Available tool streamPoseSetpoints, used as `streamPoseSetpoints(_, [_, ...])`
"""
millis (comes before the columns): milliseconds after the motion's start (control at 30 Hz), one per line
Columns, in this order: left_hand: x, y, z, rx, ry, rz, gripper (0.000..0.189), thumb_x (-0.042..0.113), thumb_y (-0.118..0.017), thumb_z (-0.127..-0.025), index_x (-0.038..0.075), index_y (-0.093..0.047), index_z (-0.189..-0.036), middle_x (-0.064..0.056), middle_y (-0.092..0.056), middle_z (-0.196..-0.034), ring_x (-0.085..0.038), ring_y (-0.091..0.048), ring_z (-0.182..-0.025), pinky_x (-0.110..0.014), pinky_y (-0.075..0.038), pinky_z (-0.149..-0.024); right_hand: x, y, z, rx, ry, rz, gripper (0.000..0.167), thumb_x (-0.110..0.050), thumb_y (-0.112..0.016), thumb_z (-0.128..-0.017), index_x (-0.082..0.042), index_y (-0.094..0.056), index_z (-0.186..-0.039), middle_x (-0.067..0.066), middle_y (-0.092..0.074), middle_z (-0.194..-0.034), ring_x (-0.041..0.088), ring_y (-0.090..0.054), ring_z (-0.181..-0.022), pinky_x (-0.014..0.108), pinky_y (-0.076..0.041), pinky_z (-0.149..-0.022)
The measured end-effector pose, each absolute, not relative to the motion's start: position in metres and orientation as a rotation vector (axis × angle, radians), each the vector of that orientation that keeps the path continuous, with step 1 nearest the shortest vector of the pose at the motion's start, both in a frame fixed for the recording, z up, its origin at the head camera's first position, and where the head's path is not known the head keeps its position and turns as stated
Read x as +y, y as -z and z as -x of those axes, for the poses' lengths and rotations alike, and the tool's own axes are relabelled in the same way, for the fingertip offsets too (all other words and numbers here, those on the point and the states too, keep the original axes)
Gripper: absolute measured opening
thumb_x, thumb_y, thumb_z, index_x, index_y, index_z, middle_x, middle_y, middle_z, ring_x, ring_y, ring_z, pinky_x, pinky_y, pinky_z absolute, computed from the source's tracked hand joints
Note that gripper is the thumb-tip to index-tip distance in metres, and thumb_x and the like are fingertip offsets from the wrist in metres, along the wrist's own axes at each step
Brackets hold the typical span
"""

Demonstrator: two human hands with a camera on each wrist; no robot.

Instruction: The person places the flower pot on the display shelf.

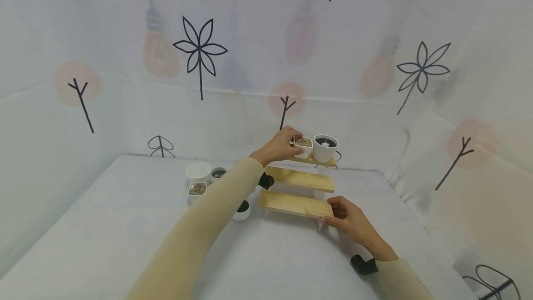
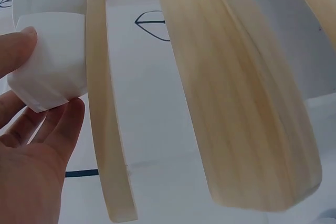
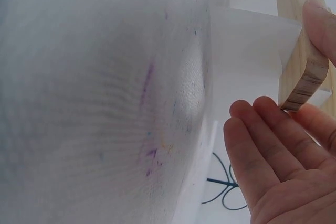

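Observation:
My left hand [image 1: 278, 146] grips a small square white pot [image 1: 307, 151] filled with pale gravel. This pot sits at the top board [image 1: 311, 160] of a three-step wooden plant stand, beside a round white pot [image 1: 323, 153] with dark filling. In the left wrist view, thumb and fingers close around the square pot [image 2: 55, 59], its base right against the board's edge. My right hand [image 1: 354, 225] pinches the right end of the lowest board [image 1: 295, 203]. In the right wrist view, the thumb lies on that board's end [image 3: 306, 80], with an index finger at the opposite side.
Left of the stand, partly behind my left sleeve, are a white round pot [image 1: 198, 170], a square gravel pot [image 1: 197, 190], a dark-filled pot [image 1: 218, 173] and a green-filled pot [image 1: 242, 212]. The middle board [image 1: 300, 178] lies between the other two. A patterned cloth [image 1: 250, 119] hangs behind.

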State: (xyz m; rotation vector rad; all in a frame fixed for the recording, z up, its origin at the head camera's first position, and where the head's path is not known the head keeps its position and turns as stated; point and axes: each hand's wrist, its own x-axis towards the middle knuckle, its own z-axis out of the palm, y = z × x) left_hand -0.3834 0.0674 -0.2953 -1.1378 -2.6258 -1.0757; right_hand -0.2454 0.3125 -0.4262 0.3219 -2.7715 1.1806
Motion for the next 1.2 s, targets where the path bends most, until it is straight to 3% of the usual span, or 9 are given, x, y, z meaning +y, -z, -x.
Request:
streamPoseSetpoints(233, [0.069,0.294,0.383,-2.652,1.109,1.103,0.053,0.021,-0.065,-0.092,0.002,-0.047,-0.138,-0.009,-0.046,-0.125,-0.017,-0.049,-0.104,-0.025,-0.047,-0.087,0.311,0.424,0.246,-2.767,-1.181,-0.322,0.062,-0.038,-0.077,-0.080,-0.003,-0.053,-0.125,0.013,-0.061,-0.119,0.027,-0.062,-0.105,0.039,-0.054,-0.085])
streamPoseSetpoints(433, [0.065,0.291,0.378,-2.685,1.102,1.090,0.061,0.026,-0.065,-0.091,0.005,-0.041,-0.143,-0.008,-0.044,-0.135,-0.020,-0.048,-0.117,-0.028,-0.044,-0.096,0.311,0.423,0.245,-2.774,-1.172,-0.319,0.063,-0.038,-0.076,-0.080,-0.002,-0.053,-0.126,0.013,-0.061,-0.119,0.027,-0.062,-0.105,0.040,-0.054,-0.085])
streamPoseSetpoints(600, [0.057,0.290,0.372,-2.640,1.141,1.110,0.063,0.026,-0.067,-0.089,0.004,-0.041,-0.142,-0.011,-0.040,-0.139,-0.023,-0.046,-0.124,-0.026,-0.046,-0.096,0.310,0.421,0.244,-2.778,-1.159,-0.315,0.063,-0.038,-0.076,-0.080,-0.002,-0.053,-0.125,0.013,-0.061,-0.118,0.027,-0.062,-0.104,0.040,-0.054,-0.085])
streamPoseSetpoints(833, [0.040,0.289,0.353,-2.499,1.246,1.149,0.055,0.020,-0.067,-0.090,0.003,-0.046,-0.137,-0.012,-0.043,-0.135,-0.026,-0.047,-0.124,-0.034,-0.046,-0.098,0.309,0.421,0.243,-2.776,-1.176,-0.307,0.062,-0.038,-0.077,-0.079,-0.003,-0.053,-0.125,0.013,-0.061,-0.119,0.027,-0.062,-0.104,0.040,-0.053,-0.085])
streamPoseSetpoints(1200, [0.016,0.303,0.319,-2.422,1.248,1.169,0.052,0.019,-0.071,-0.087,0.000,-0.050,-0.131,-0.011,-0.047,-0.127,-0.027,-0.050,-0.120,-0.026,-0.048,-0.094,0.309,0.425,0.244,-2.783,-1.180,-0.258,0.062,-0.040,-0.078,-0.078,-0.006,-0.054,-0.124,0.012,-0.062,-0.118,0.026,-0.062,-0.105,0.041,-0.053,-0.086])
